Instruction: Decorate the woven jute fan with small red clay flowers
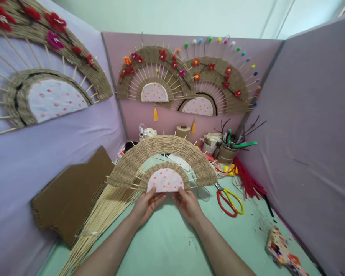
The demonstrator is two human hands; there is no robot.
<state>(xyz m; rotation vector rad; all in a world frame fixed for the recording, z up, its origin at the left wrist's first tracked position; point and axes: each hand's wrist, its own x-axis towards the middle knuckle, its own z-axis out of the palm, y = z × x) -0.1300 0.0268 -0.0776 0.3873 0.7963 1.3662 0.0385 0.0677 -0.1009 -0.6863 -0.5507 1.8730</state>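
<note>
A woven fan (165,147) with thin wooden ribs is held up over the table, its arc upward. Its half-round centre is covered in white cloth with pink dots. My left hand (147,205) pinches the lower left corner of that centre, thumb in front. At the lower right corner, my right hand (188,204) grips the same edge, also with the thumb in front. The fingers behind the fan are partly hidden. Scissors (228,201) with one red and one yellow handle lie on the table to the right of the fan.
A bundle of thin sticks (103,211) and brown cardboard (71,195) lie at left. Decorated fans (152,57) hang on the back panel, another on the left wall. Behind stand a twine roll (183,131) and a can (227,153) holding green-handled pliers. Red strips (248,178) lie right.
</note>
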